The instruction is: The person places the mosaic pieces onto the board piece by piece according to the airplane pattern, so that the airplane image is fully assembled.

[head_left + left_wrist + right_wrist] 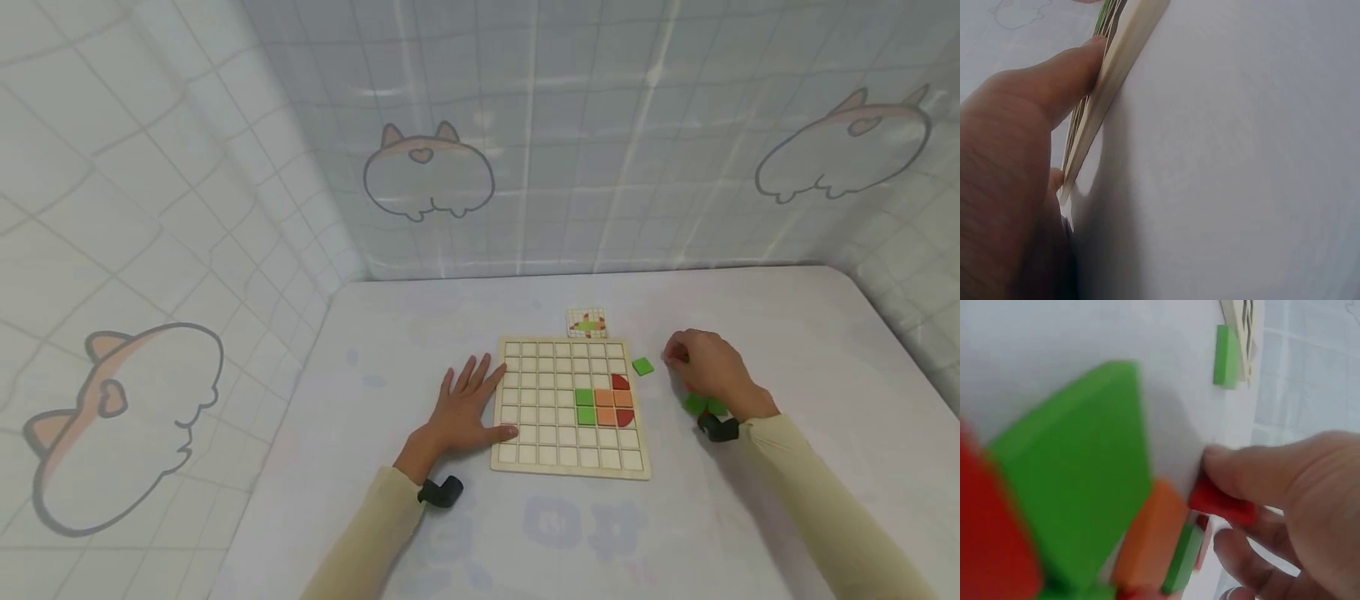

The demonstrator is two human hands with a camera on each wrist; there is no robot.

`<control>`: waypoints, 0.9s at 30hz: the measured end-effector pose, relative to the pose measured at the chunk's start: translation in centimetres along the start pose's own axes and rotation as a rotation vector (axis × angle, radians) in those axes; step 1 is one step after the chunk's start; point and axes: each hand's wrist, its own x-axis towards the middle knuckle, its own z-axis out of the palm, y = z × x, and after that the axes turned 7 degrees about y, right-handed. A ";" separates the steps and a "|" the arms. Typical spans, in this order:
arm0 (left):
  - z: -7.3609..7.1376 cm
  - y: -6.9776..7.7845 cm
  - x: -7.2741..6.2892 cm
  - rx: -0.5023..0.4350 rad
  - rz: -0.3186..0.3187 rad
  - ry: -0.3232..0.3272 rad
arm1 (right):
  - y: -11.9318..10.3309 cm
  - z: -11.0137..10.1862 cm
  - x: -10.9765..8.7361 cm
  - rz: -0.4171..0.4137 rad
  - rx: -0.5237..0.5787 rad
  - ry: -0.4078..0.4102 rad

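A wooden grid board (536,436) lies on the table with two green squares (585,407), several orange squares (604,406) and two red quarter-circle pieces (620,382) in its right-hand cells. My left hand (459,417) rests spread at the board's left edge, its thumb (1079,75) touching the rim. To the right of the board, my right hand (708,365) pinches a red piece (1229,503) between thumb and fingers; its full shape is hidden. Under that wrist lies a pile of loose pieces, green (1085,469), orange (1150,544) and red.
A small pattern card (586,322) lies against the board's far edge. One loose green square (642,366) sits just off the board's right side. Tiled curtain-like walls (570,167) with cartoon animals rise behind and beside the white table (397,333).
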 end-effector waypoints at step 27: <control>-0.2 0.2 -0.1 0.011 0.014 0.025 | -8.4 5.2 4.9 -0.282 0.396 -0.157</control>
